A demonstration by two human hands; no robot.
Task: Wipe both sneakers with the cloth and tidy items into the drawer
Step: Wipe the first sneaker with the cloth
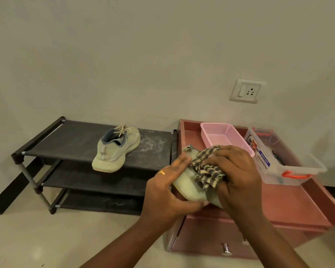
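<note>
We hold the near sneaker point(188, 183) above the front left corner of the pinkish-brown surface point(290, 206), its heel loop pointing away from us and its pale sole edge turned towards us. Our left hand point(168, 190) grips it from the left, fingers laid fairly straight along its side and the thumb tucked under the sole; a gold ring point(161, 172) shows on one finger. Our right hand point(238, 171) comes over the top with fingers bent, bunching the checked cloth point(207, 171) and pressing it against the sneaker's upper, so that the cloth sits between palm and shoe. The far sneaker point(116, 149) stands by itself on the top shelf of the black shoe rack point(66, 142), just left of the surface, heel towards us and laces loose. White dusty smears point(153, 144) mark the shelf to its right. At the back of the surface a pink basket point(226, 136) rests at an angle, and just beside it on the right is a clear plastic box point(290, 169) with orange handles and a printed label on its end. Under the surface is the drawer point(207, 242) with a metal knob point(226, 249); whether it is pushed fully in we cannot tell. A white wall socket point(247, 91) is set in the plain wall above the basket, and the rack and cabinet stand on a pale floor point(66, 238).
</note>
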